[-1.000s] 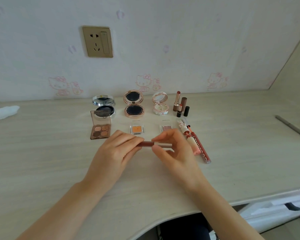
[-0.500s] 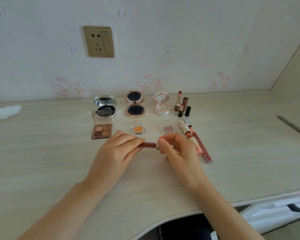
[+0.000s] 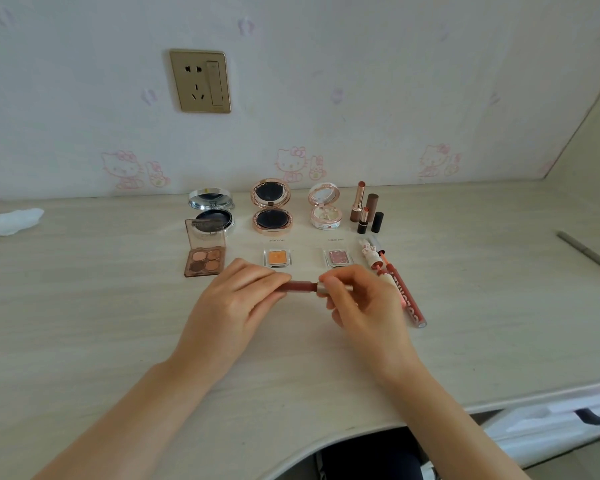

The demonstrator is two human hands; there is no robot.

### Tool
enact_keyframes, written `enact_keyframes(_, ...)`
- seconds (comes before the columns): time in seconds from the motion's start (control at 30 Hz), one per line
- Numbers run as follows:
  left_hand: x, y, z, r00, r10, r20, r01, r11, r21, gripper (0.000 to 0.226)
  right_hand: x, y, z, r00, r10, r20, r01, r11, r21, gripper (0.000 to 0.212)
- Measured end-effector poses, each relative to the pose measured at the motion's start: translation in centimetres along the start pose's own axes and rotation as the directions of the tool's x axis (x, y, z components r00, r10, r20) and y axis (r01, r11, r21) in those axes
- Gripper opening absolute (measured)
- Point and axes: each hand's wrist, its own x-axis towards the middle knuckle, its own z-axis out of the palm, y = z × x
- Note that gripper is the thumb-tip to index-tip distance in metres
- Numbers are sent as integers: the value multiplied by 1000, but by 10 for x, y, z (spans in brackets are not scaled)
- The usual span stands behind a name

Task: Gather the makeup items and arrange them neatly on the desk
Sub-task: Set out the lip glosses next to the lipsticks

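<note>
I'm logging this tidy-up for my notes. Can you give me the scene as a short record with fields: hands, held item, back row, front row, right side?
left hand: grips the dark red end of the lip gloss tube
right hand: pinches the tube's pale cap end
back row: three open compacts, lipsticks
front row: eyeshadow palette, orange pan, pink pan
right side: lip gloss tubes lying on the desk

The lip gloss tube [image 3: 301,286] is mostly hidden, perhaps capped, inside both hands.
</note>
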Motion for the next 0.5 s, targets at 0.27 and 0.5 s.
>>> enact_keyframes(0.27, -1, -1, 0, 1000, -18, -16, 18, 1000, 2, 25, 0, -2, -1, 998, 57, -35, -58, 998, -33, 9)
enact_keyframes(0.5, -1, -3, 1, 998, -49, -38, 48, 999, -16, 27, -1, -5, -2, 999, 36, -37, -35, 999, 19, 16)
